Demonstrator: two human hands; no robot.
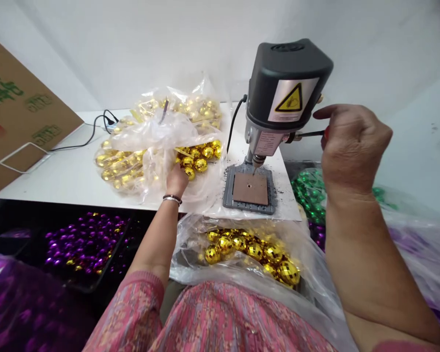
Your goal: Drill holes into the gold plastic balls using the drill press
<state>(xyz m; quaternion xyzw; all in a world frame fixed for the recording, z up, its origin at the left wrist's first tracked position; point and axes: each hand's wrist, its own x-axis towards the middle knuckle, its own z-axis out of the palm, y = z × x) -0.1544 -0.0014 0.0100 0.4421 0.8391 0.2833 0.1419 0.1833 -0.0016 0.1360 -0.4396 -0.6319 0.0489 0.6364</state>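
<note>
My left hand [177, 180] reaches into the mouth of a clear plastic bag [132, 142] on the white table. Shiny gold mirror balls [201, 165] lie right at its fingertips, but the fingers themselves are hidden, so their grip does not show. Curled closed, my right hand [354, 144] is around the end of the feed lever [310, 134] of a small bench drill press [289, 88], one finger pointing toward the motor housing. Below the drill bit, a brown board [251, 188] with a small hole rests on the machine's base, with no ball on it.
Between my body and the table edge, another clear bag [190, 264] holds gold balls [254, 251]. Purple balls [84, 242] fill a dark crate at lower left. Green balls [308, 193] lie bagged at right. A cardboard box [25, 107] stands left, near a black cable [77, 145].
</note>
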